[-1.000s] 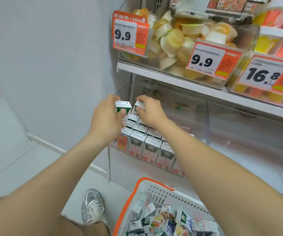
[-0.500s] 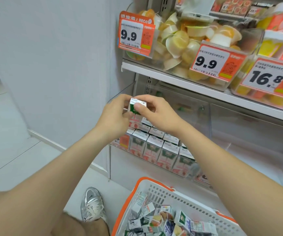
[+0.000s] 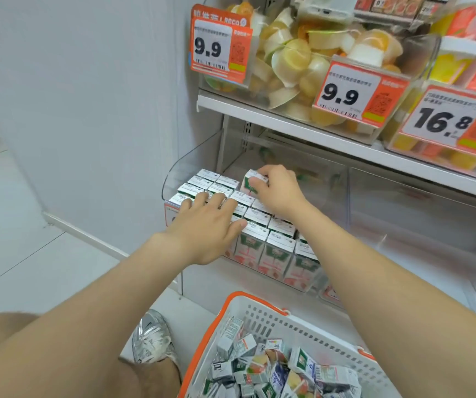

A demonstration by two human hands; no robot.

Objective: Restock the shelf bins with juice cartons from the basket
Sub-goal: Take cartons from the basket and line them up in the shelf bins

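Observation:
A clear shelf bin on the lower shelf holds rows of small green, white and pink juice cartons. My right hand pinches one juice carton by its top at the back of the rows. My left hand lies flat, fingers straight, on the carton tops at the bin's front left. Below, a white basket with an orange rim holds several loose cartons.
The shelf above carries clear bins of fruit jelly cups with orange 9.9 and 16.8 price tags. To the right of the carton bin stands another clear bin. A white wall is at left; a silver shoe stands beside the basket.
The carton held between both hands has gone to my right hand, which has lowered it to the back of the rows. My left hand let go and dropped flat onto the front cartons.

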